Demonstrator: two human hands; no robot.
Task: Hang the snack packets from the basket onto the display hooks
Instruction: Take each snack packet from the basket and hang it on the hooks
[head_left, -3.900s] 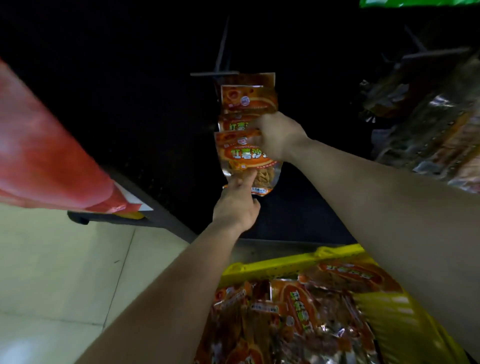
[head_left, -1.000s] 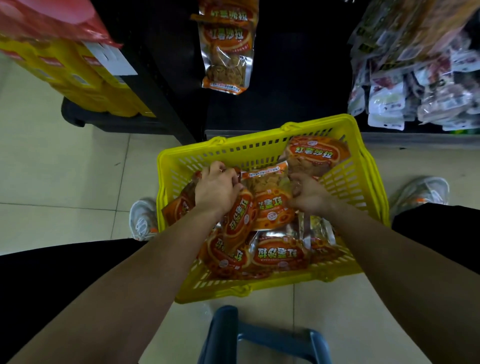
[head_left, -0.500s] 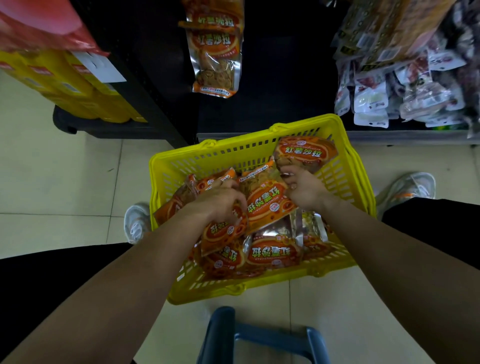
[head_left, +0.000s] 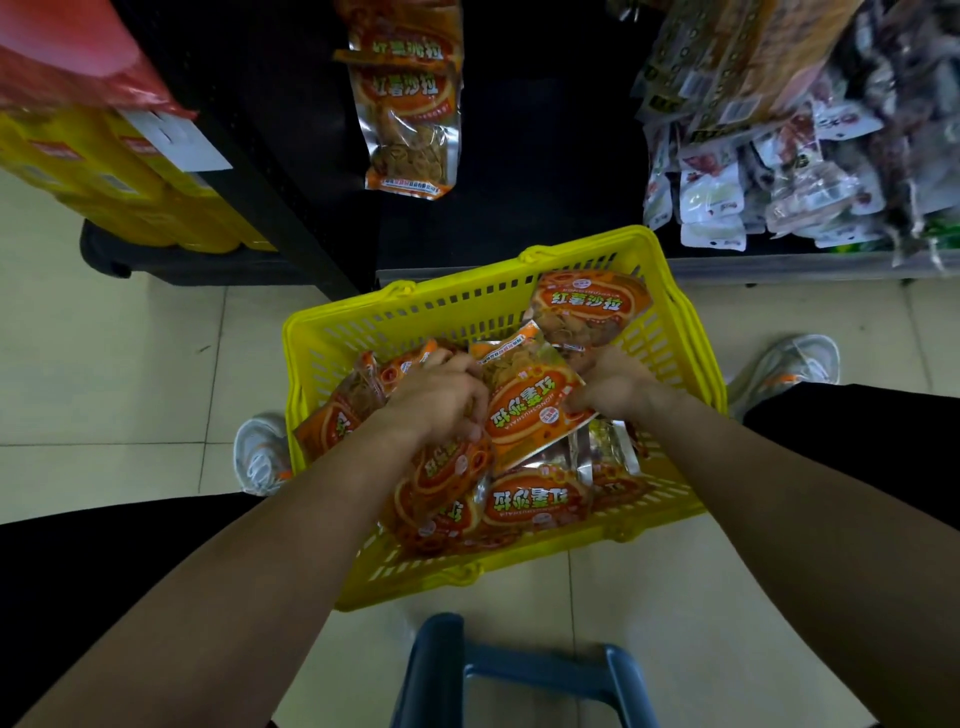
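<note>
Gripping packets (head_left: 530, 410), left hand (head_left: 441, 400), right hand (head_left: 610, 384) curled

Bare forearms, black trousers (head_left: 93, 571), pale trainers (head_left: 260, 452)

Single head cam, wide-angle, worn by the person, aimed fwd & steeply down. Close above yellow basket (head_left: 452, 306) at frame centre; hanging snack packets (head_left: 408, 104) at 12 o'clock, tiled floor (head_left: 104, 364) at 9 o'clock.
</note>
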